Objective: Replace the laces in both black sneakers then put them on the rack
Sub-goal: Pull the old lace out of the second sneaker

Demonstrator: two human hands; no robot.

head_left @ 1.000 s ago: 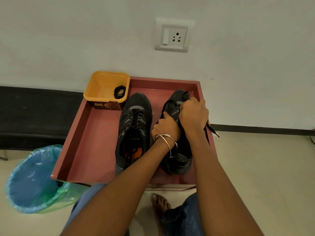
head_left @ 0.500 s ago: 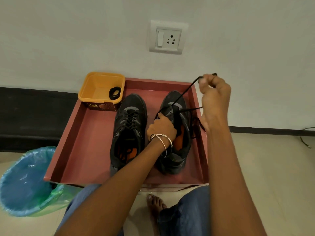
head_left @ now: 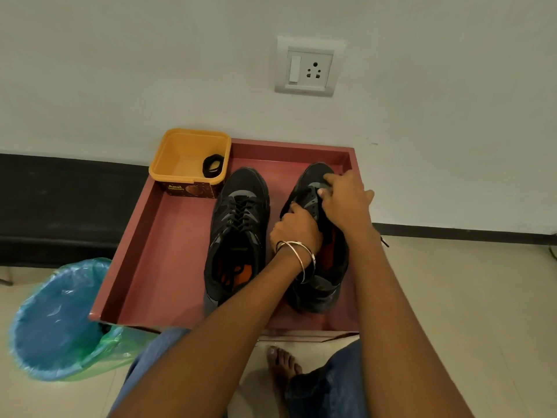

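Two black sneakers stand side by side, toes toward the wall, in a red tray (head_left: pixel 168 236). The left sneaker (head_left: pixel 238 233) is laced. Over the right sneaker (head_left: pixel 316 285), the left hand (head_left: pixel 297 229), bangles at the wrist, grips the upper near the eyelets, while the right hand (head_left: pixel 346 200) pinches at the tongue area. A coiled black lace (head_left: pixel 213 165) lies in the yellow tub (head_left: pixel 177 155) at the tray's far corner.
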